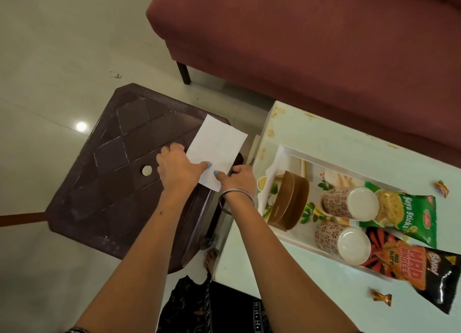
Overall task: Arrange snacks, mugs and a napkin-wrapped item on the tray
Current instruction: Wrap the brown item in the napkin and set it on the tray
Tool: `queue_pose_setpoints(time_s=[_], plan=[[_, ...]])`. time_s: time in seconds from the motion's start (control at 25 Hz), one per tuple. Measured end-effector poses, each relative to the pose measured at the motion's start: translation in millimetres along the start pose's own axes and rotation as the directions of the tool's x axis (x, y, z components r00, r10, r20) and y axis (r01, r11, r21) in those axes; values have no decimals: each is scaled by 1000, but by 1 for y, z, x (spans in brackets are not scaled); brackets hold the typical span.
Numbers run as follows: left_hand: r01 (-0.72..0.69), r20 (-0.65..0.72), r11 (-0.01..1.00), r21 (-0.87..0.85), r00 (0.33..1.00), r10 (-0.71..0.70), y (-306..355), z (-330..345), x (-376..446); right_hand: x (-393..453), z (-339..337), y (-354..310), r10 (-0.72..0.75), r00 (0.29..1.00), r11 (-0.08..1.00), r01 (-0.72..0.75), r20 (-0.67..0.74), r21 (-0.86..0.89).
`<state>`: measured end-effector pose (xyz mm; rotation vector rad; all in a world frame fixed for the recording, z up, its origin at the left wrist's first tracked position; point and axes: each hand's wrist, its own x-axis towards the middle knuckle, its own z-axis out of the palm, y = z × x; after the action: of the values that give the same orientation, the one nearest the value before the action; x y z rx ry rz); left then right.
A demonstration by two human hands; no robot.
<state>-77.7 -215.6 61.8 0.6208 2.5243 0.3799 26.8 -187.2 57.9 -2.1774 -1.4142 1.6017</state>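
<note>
Hands meet at the napkin's [217,148] near end, where the left hand [179,169] and right hand [239,179] each pinch it, thumbs on top, over the dark stool's [112,170] right edge. Its long axis runs away from them. The tray [321,161], on the pale table's [324,130] left end, lies rightward — nearer the right hand.

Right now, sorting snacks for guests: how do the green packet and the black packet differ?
The green packet reads Soya Sticks and pictures pale sticks; the black packet reads Mad Angles in orange. The black packet juts past the tray's near rim; the green packet lies farther back. Both lie flat beside the mugs.
</note>
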Motion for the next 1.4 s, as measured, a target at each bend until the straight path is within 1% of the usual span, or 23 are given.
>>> queue_pose_setpoints(time_s=[0.04, 0.12, 0.24, 0.28, 0.36, 0.44, 0.56, 0.64, 0.72, 0.8, 0.92, 1.0, 1.12, 1.2, 1.28, 1.4], plan=[[20, 18, 1000, -21, 1000, -20, 0, 0, 1, 1, 0, 2, 7, 1000, 1000, -7, -7, -14], [63, 80, 996, -70, 995, -58, 1, 0, 2, 1, -2, 3, -1, 1000, 1000, 1, 29, -5], [87, 165, 985, -147, 984, -62, 0, -1, -5, -3, -11, 7, -82, 994, 997, 82, 72, -3], [87, 182, 982, -166, 982, -56, 1, -1, -11, -6, -16, 8, -99, 992, 995, 98, 75, 6], [41, 169, 986, -162, 986, -13, 8, 3, -30, -13, -31, 17, -133, 990, 991, 134, 52, -17], [-47, 135, 985, -163, 988, 70, 20, 13, -57, -20, -51, 31, -144, 989, 989, 144, -27, -28], [-198, 157, 953, -229, 959, 237, 43, 36, -102, -28, -88, 60, -134, 971, 989, 142, -198, 26], [-243, 198, 936, -255, 934, 297, 56, 55, -127, -30, -110, 80, -115, 950, 988, 139, -289, 62], [-243, 249, 937, -249, 919, 305, 65, 75, -145, -30, -126, 97, -69, 935, 991, 106, -347, 88], [-259, 292, 938, -232, 901, 321, 69, 94, -157, -23, -134, 111, -45, 937, 994, 75, -347, 73], [-273, 317, 941, -201, 891, 326, 69, 112, -163, -12, -135, 124, -99, 965, 992, 78, -241, -96], [-245, 314, 942, -229, 897, 310, 65, 120, -165, -7, -132, 131, -111, 972, 990, 89, -205, -114], [-237, 293, 930, -280, 901, 318, 60, 126, -169, -4, -126, 139, -118, 950, 992, 100, -290, -77], [-232, 271, 925, -300, 909, 316, 56, 130, -171, -4, -123, 143, -77, 935, 997, 63, -345, -52], [-231, 246, 924, -306, 918, 311, 51, 133, -171, -1, -121, 149, -43, 933, 998, 25, -358, -55], [-224, 241, 926, -304, 922, 302, 47, 137, -173, 5, -116, 159, -74, 935, 997, 69, -346, -26]])
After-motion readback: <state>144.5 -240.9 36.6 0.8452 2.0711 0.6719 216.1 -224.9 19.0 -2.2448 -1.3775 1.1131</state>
